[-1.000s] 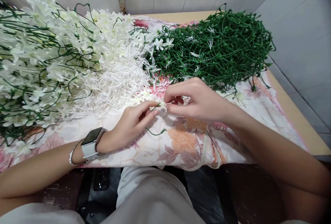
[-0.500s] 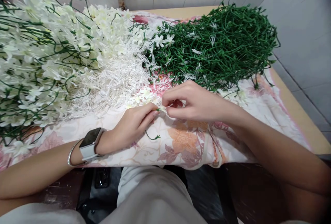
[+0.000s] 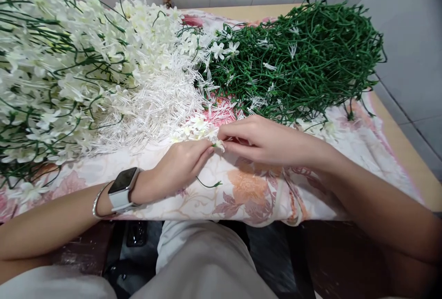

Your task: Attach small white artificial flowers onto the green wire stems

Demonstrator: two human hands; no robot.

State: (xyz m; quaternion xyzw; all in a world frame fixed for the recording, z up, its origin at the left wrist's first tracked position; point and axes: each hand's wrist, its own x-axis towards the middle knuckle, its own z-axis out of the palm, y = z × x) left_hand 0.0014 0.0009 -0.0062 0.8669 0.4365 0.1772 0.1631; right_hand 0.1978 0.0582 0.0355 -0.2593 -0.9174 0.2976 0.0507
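Observation:
My left hand point(image 3: 179, 167) rests on the floral cloth point(image 3: 248, 193) with its fingers pinched on a thin green stem point(image 3: 209, 184) whose free end curls below the hand. My right hand point(image 3: 265, 142) meets it fingertip to fingertip, closed on a small white flower point(image 3: 218, 144) at the stem's tip. A grey smartwatch point(image 3: 120, 188) and a bangle sit on my left wrist.
A large heap of finished white flower sprays point(image 3: 69, 73) fills the left. White stamen pieces point(image 3: 162, 105) lie in the middle, loose white blooms point(image 3: 195, 126) beside them. A pile of bare green stems point(image 3: 300, 59) lies at the back right, against a tiled wall.
Both hands stayed pinched together at the same spot; the right fingers lowered and closed tighter on the flower. The view shifted slightly.

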